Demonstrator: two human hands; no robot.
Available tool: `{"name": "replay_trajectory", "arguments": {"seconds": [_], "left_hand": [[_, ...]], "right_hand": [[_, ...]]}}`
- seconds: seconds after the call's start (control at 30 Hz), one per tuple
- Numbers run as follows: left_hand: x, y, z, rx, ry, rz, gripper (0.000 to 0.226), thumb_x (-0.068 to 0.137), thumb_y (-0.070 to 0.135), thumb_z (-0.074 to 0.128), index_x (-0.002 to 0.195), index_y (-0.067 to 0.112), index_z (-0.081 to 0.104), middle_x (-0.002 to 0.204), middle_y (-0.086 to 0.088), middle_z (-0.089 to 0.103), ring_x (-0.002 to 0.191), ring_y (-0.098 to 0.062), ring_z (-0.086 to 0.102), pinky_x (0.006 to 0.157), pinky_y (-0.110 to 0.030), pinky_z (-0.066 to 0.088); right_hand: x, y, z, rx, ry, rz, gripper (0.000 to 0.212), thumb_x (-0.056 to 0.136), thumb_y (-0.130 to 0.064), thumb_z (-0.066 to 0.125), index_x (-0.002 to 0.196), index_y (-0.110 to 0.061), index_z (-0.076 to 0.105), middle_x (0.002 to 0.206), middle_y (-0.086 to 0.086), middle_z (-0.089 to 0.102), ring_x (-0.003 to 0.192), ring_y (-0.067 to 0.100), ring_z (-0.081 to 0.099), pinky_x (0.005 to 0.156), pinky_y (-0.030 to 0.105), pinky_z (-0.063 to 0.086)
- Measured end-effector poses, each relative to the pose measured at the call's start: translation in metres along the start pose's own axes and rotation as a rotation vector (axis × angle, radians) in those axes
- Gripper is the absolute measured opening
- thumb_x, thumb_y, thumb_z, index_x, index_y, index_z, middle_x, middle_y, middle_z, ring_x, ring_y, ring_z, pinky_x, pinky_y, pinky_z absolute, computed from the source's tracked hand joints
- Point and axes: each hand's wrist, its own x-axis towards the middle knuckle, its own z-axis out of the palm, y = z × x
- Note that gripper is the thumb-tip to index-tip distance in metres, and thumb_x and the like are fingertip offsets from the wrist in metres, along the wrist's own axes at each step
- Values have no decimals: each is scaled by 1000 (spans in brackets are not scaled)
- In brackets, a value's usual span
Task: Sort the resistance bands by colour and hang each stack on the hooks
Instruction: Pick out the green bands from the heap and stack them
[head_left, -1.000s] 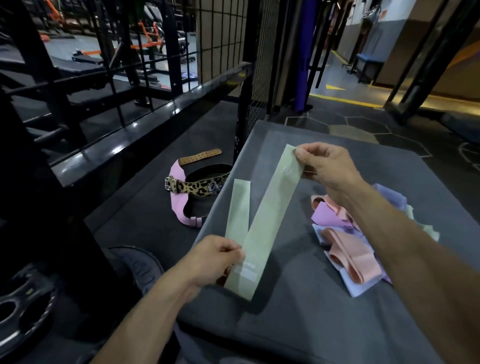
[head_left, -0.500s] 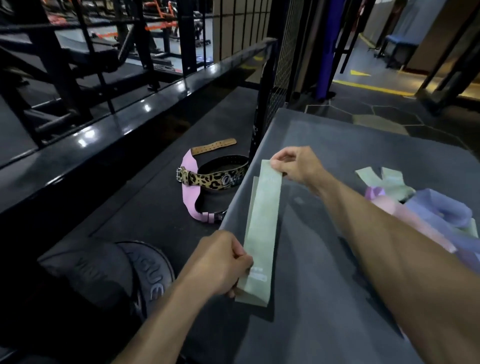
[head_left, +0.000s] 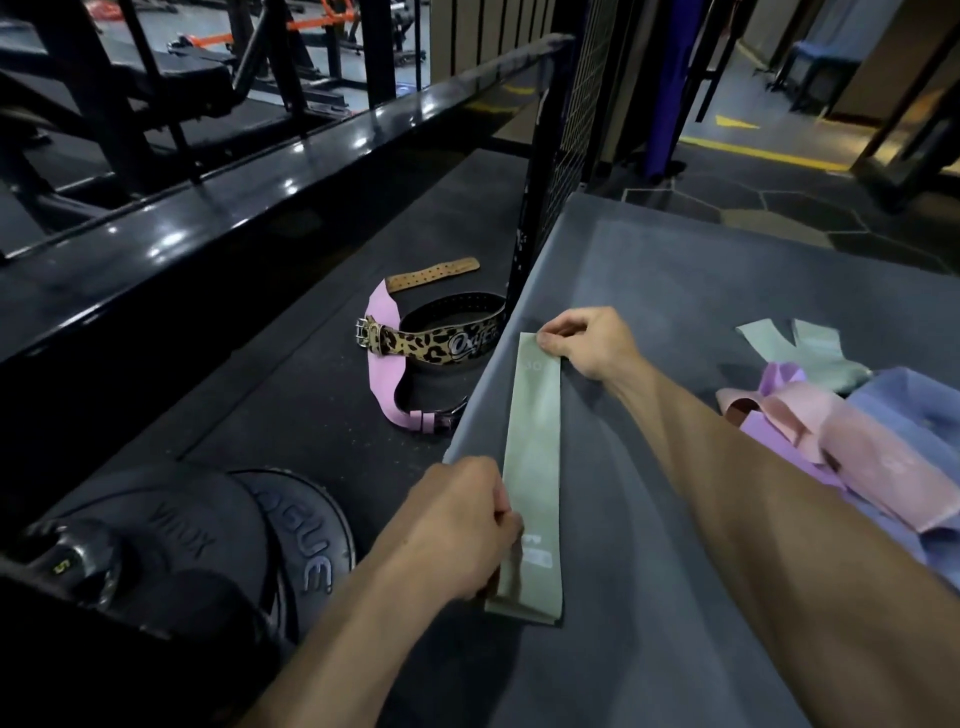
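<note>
A flat stack of pale green resistance bands (head_left: 532, 467) lies lengthwise near the left edge of the grey padded platform (head_left: 649, 597). My left hand (head_left: 462, 525) pinches the stack's near end, and my right hand (head_left: 587, 340) pinches its far end. To the right sits a loose heap of bands: another green band (head_left: 810, 356), pink bands (head_left: 841, 447), a purple band (head_left: 774, 379) and blue bands (head_left: 914, 410). No hooks are in view.
On the dark floor to the left lie a leopard-print lifting belt (head_left: 441, 343) with a pink strap (head_left: 387, 374) and black weight plates (head_left: 208, 540). A black rail (head_left: 260, 171) and a mesh post (head_left: 545, 182) stand behind.
The two green bands, held apart in a V above the platform, have been brought together into one aligned stack and lowered onto it near its left edge. The view has shifted left.
</note>
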Motion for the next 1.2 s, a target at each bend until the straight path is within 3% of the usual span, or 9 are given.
{"name": "replay_trajectory", "arguments": {"seconds": [0.1, 0.23, 0.43, 0.6, 0.8, 0.93, 1.1, 1.2], "left_hand": [[2, -5, 3, 2, 13, 10, 19, 94, 29, 61, 78, 22, 55, 80, -5, 65, 64, -20, 65, 62, -38, 61], [3, -9, 4, 27, 20, 24, 20, 93, 32, 62, 76, 28, 52, 84, -1, 64, 68, -19, 64, 60, -33, 55], [0, -9, 2, 76, 26, 56, 16, 93, 37, 62, 82, 31, 52, 93, 8, 62, 90, -16, 59, 79, -35, 54], [-2, -7, -1, 107, 6, 56, 15, 94, 40, 61, 85, 32, 52, 93, 10, 59, 91, -16, 57, 75, -31, 50], [-5, -3, -3, 190, -15, 73, 17, 94, 42, 57, 87, 31, 47, 94, 6, 56, 95, -24, 56, 76, -34, 46], [-6, -1, -4, 225, -27, 78, 18, 95, 44, 55, 87, 32, 45, 90, 7, 51, 93, -24, 55, 75, -33, 42], [-6, -1, -3, 270, -65, 131, 14, 98, 40, 53, 91, 33, 44, 100, 4, 55, 91, -25, 56, 79, -39, 50], [-5, -1, -4, 292, -68, 141, 15, 99, 38, 51, 90, 33, 41, 101, 3, 54, 87, -25, 53, 74, -37, 45]], "right_hand": [[3, 4, 3, 3, -8, 3, 17, 57, -54, 79, 72, -49, 74, 68, -22, 71, 79, 12, 69, 93, 47, 56], [1, 3, 3, 17, -29, 4, 21, 55, -55, 78, 75, -50, 74, 68, -21, 71, 78, 10, 67, 98, 50, 52], [-2, 0, -1, 66, -45, 21, 9, 69, -36, 86, 73, -37, 78, 71, -12, 72, 79, 14, 67, 95, 46, 55], [-7, -5, -5, 121, -76, 33, 14, 81, -16, 84, 73, -24, 76, 74, -3, 71, 75, 15, 65, 86, 37, 57], [-8, -7, -7, 176, -89, 54, 7, 82, -15, 82, 81, -20, 77, 76, -1, 72, 74, 12, 64, 86, 31, 55], [-8, -5, -6, 187, -83, 64, 10, 82, -17, 83, 76, -23, 77, 76, -1, 73, 76, 13, 65, 87, 32, 56], [-8, -3, -7, 185, -77, 62, 10, 82, -18, 83, 76, -24, 78, 71, -5, 71, 69, 9, 62, 77, 26, 53], [-8, -3, -7, 188, -76, 46, 11, 81, -16, 83, 76, -23, 77, 72, -4, 71, 70, 10, 62, 76, 26, 53]]}}
